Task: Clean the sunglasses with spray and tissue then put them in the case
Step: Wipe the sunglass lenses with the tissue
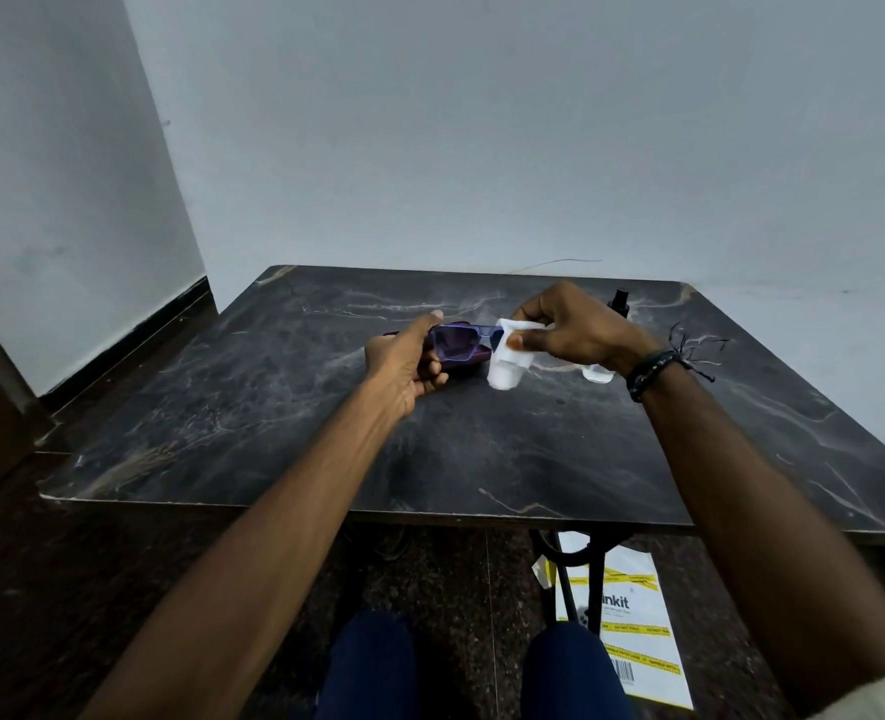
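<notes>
Purple sunglasses (456, 341) with dark lenses are held above the black marble table (482, 449). My left hand (409, 363) grips their left end, thumb on top. My right hand (575, 330) pinches a white tissue (508, 361) against the right lens, which the tissue covers. A dark purple case (469, 363) lies on the table just under the glasses, mostly hidden by them. A clear spray bottle (604, 374) with a black cap stands behind my right wrist, partly hidden.
The table stands against a grey wall, its near edge above my knees. A white and yellow package (632, 626) lies on the dark floor under the table's right side, beside a black table leg (565, 579).
</notes>
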Available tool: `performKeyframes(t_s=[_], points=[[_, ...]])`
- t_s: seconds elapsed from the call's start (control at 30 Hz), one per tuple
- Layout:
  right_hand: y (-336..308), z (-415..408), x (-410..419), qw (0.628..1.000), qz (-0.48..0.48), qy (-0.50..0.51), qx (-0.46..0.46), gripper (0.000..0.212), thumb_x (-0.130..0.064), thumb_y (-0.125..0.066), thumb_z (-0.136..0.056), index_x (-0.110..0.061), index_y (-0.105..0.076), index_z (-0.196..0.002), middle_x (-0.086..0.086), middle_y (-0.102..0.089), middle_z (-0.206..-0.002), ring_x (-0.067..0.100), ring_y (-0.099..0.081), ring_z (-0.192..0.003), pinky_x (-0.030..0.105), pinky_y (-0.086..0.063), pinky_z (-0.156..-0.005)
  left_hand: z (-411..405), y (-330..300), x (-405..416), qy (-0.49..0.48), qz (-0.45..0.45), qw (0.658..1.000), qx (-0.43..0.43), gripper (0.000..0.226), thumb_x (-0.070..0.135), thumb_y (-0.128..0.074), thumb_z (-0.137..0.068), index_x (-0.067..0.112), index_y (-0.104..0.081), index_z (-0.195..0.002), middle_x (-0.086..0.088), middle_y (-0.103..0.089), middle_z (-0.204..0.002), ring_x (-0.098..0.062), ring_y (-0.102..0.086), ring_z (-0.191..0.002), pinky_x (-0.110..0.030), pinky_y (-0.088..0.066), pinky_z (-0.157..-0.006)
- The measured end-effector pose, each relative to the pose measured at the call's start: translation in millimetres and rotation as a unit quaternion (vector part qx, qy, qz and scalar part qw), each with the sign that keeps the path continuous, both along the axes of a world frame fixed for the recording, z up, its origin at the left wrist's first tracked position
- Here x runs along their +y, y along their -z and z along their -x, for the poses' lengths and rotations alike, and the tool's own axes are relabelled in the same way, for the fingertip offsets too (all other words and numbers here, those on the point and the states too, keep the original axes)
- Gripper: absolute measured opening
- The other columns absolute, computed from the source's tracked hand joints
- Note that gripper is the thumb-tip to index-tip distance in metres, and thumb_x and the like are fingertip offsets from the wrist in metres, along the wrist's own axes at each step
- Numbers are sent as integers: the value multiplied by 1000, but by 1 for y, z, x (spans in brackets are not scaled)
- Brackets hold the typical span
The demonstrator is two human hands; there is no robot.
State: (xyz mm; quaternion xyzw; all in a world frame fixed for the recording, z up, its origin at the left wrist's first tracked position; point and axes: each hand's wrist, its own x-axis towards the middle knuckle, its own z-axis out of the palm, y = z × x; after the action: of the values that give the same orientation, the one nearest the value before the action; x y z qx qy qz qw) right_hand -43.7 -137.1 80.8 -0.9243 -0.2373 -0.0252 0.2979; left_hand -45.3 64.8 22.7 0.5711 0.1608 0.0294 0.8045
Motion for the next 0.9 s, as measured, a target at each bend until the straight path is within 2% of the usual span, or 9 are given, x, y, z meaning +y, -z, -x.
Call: performKeyframes(t_s=[0.13,0.37,0.47,0.6,0.67,0.77,0.83,0.9], points=[[3,-2,-4,999,-35,6,15,14,-13,-73,-85,-4,-75,-96,16,-75,-91,19,-63,-75,31,-48,-66,1,6,4,39,48,998,-18,40,42,-79,-79,5,-67,-89,-6,-63,-62,-13,-56,-47,-27,-53,-48],[14,-5,-8,997,-73,20,-8,20,-19,-81,-78,-3,-74,-88,14,-75,-84,19,-64,-71,34,-50,-65,3,21,11,146,136,977,-70,26,36,-68,-87,10,-66,-89,-3,-65,-69,-12,-59,-57,-28,-55,-55],[16,-4,-9,997,-75,18,-7,23,-21,-83,-75,-3,-74,-87,9,-75,-84,18,-68,-74,34,-53,-68,2,25,11,171,151,970,-77,38,42,-73,-72,10,-66,-92,-2,-65,-69,-12,-60,-58,-28,-56,-56],[19,-4,-12,998,-66,16,-19,20,-24,-80,-79,-7,-76,-87,5,-76,-85,21,-70,-79,33,-53,-70,-4,34,10,204,174,958,-98,68,45,-92,-43,9,-68,-96,-2,-66,-70,-11,-62,-59,-29,-57,-58],[19,-6,-14,997,-68,19,-20,18,-25,-74,-85,-8,-76,-90,6,-75,-86,17,-67,-73,31,-50,-66,-8,39,9,214,192,952,-108,76,42,-99,-34,9,-69,-96,-3,-67,-70,-11,-62,-59,-29,-57,-57],[18,-9,-18,997,-71,8,-8,11,-21,-67,-91,-14,-75,-89,-3,-71,-76,-1,-53,-57,17,-42,-56,-14,43,6,224,215,943,-117,82,39,-100,-32,7,-67,-100,-3,-68,-71,-10,-63,-58,-29,-57,-57],[19,-13,-20,997,-76,-1,-1,10,-18,-67,-91,-14,-75,-87,-4,-68,-70,0,-51,-56,19,-41,-55,-19,46,4,229,227,938,-124,81,37,-100,-36,5,-67,-102,-4,-69,-73,-10,-62,-59,-30,-57,-58],[20,-18,-22,996,-91,-6,10,10,-17,-71,-88,-8,-76,-90,5,-74,-78,8,-58,-64,27,-46,-59,-24,48,4,230,234,936,-131,79,37,-100,-39,5,-67,-104,-6,-69,-77,-11,-62,-61,-30,-57,-59]])
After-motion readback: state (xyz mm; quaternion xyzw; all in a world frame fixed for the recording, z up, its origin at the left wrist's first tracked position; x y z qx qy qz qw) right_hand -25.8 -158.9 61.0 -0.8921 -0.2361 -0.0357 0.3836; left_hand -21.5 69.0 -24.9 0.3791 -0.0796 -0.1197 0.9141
